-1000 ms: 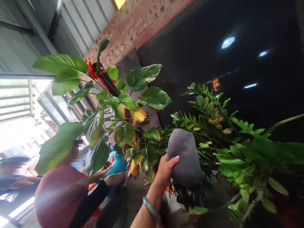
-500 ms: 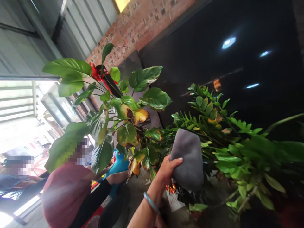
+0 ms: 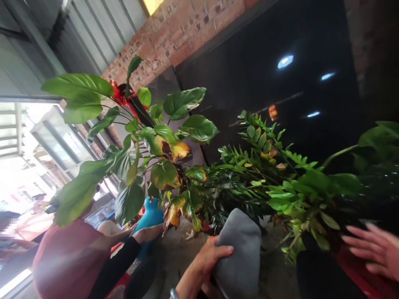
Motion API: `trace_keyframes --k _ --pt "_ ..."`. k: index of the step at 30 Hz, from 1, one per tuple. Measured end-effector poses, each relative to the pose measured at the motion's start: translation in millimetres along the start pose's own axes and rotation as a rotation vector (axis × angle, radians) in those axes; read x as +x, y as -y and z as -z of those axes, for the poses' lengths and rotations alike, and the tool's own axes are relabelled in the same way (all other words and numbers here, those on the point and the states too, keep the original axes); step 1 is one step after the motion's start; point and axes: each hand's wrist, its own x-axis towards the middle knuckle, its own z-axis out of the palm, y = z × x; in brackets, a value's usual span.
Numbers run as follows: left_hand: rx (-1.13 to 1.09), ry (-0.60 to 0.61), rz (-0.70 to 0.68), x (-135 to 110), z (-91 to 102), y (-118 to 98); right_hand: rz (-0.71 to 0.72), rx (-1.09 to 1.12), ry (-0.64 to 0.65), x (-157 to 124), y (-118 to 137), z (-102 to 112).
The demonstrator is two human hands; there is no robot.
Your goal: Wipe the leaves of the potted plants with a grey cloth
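Observation:
My left hand [image 3: 207, 257], with a bracelet [image 3: 173, 293] at the wrist, grips a soft grey folded cloth [image 3: 239, 253], thumb lying across its front. The cloth stands upright, rounded at its corners, low in the middle of the head view. At the lower right edge, my right hand [image 3: 374, 251] is stretched out with fingers apart and nothing in it. A feathery-leaved green plant [image 3: 299, 191] grows between and beyond the two hands. To the upper left stands a large-leaved plant [image 3: 183, 104], some of its leaves yellow and brown.
Behind the plants is a glossy dark panel [image 3: 249, 79] with light reflections, below a brick wall [image 3: 183, 31]. A person in a reddish shirt [image 3: 68, 257] sits at the lower left, near a blue object [image 3: 152, 214]. A red ribbon [image 3: 118, 93] shows among the leaves.
My left hand has lowered with the grey cloth, away from the leaves. My right hand has come into view at the right. The whole scene has shifted slightly left.

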Motion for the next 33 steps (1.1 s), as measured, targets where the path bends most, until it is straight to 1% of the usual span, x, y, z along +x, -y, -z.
trace_keyframes --k 1,2,3,4,5,6,8,11,13,15,17,18,19,21,22,24,26,27,28,29,30,32,33 --pt "-0.002 -0.01 -0.007 -1 1.0 -2 -0.114 0.055 -0.006 -3 19 -13" --pt "-0.004 -0.019 -0.019 -2 1.0 -2 -0.157 0.111 0.032 -7 38 -27" --pt "-0.008 -0.028 -0.033 -3 0.3 -2 -0.186 0.146 0.066 -10 54 -43" --pt "-0.007 -0.034 -0.048 -5 -0.9 -2 -0.208 0.157 0.067 -13 67 -60" --pt "-0.004 -0.035 -0.059 -7 -2.2 -1 -0.21 0.194 0.091 -14 75 -75" --pt "0.002 -0.031 -0.065 -9 -3.2 -1 -0.206 0.229 0.105 -14 79 -90" --pt "0.01 -0.017 -0.069 -15 -3.1 -1 -0.179 0.286 0.138 -10 74 -113" --pt "-0.02 -0.035 -0.092 -29 4.3 -6 -0.136 0.329 0.173 -1 46 -132" --pt "-0.068 -0.1 -0.136 -39 10.8 -16 -0.119 0.335 0.186 3 24 -139" --pt "-0.155 -0.197 -0.191 -46 12.7 -28 -0.106 0.324 0.191 6 7 -142" --pt "-0.257 -0.293 -0.251 -45 5.6 -39 -0.083 0.316 0.194 9 -3 -144" --pt "-0.303 -0.319 -0.274 -41 -1.7 -42 -0.068 0.316 0.199 10 -6 -145" --pt "-0.334 -0.318 -0.288 -35 -11.0 -42 -0.051 0.32 0.205 12 -8 -146" --pt "-0.346 -0.24 -0.269 -15 -32.3 -33 -0.023 0.327 0.215 14 -9 -147" --pt "-0.32 -0.169 -0.229 -5 -42.3 -25 -0.013 0.328 0.217 14 -9 -147" --pt "-0.21 -0.045 -0.091 13 -56.6 -6 -0.002 0.325 0.216 15 -10 -146" --pt "-0.122 0.002 -0.014 21 -60.3 3 0.003 0.326 0.217 15 -10 -144" --pt "-0.112 0.011 -0.019 22 -58.6 0 0.005 0.33 0.22 14 -9 -142" --pt "-0.128 0.013 -0.055 20 -55.3 -8 0.008 0.335 0.223 14 -9 -140" --pt "-0.17 0.015 -0.114 17 -51.5 -22 0.013 0.342 0.225 14 -8 -139" --pt "-0.214 0.005 -0.2 15 -47.9 -38 0.018 0.348 0.226 14 -8 -138" --pt "-0.307 -0.085 -0.382 14 -44.4 -68 0.027 0.353 0.221 14 -8 -138" --pt "-0.342 -0.123 -0.444 16 -45.2 -78 0.031 0.351 0.218 14 -9 -138"
